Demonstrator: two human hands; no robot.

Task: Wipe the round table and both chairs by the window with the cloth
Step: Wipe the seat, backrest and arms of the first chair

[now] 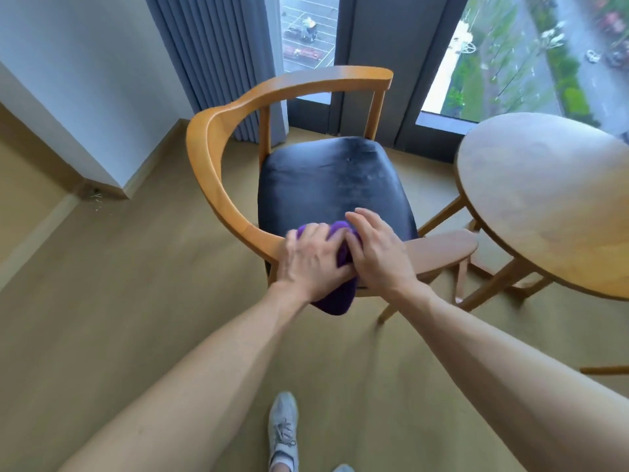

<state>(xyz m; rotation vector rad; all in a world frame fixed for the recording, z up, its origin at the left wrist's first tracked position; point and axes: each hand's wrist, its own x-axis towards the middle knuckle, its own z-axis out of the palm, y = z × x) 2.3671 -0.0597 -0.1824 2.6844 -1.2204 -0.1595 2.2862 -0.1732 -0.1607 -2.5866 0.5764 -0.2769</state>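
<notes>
A wooden chair [218,137] with a curved backrest and a dark blue seat cushion [326,182] stands in front of me by the window. A purple cloth [335,298] lies over the near end of the chair's rail and the front of the seat. My left hand [311,260] presses flat on the cloth with spread fingers. My right hand [376,250] lies beside it, also flat on the cloth. Most of the cloth is hidden under both hands. The round wooden table [551,199] stands to the right of the chair.
A grey curtain [218,56] hangs behind the chair beside the tall window [510,52]. A white wall corner [102,165] juts in at the left. My grey shoe [282,430] is on the tan floor below. Table legs [493,287] spread near the chair's right side.
</notes>
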